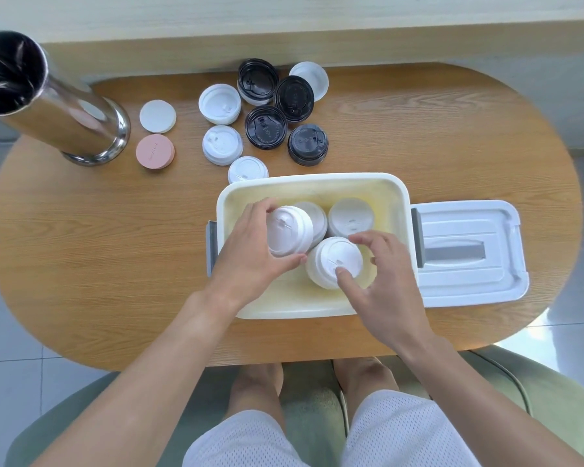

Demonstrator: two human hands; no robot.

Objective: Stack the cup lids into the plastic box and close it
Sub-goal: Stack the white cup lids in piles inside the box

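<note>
An open white plastic box point(312, 183) stands on the table in front of me. Inside it, my left hand point(250, 254) grips a stack of white cup lids point(289, 230) by its sides. My right hand point(381, 264) holds a second white lid stack point(331, 261) between thumb and fingers. Two more white lid stacks point(349, 220) sit at the back of the box. Behind the box lie several loose white lids point(220, 104) and black lids point(265, 128). The box's white cover point(469, 254) lies flat to the right of the box.
A tall shiny metal cylinder point(51, 106) stands at the far left of the oval wooden table point(98, 247). A pink round disc point(155, 151) and a white disc point(157, 116) lie beside it. My knees and a green seat are below the table edge.
</note>
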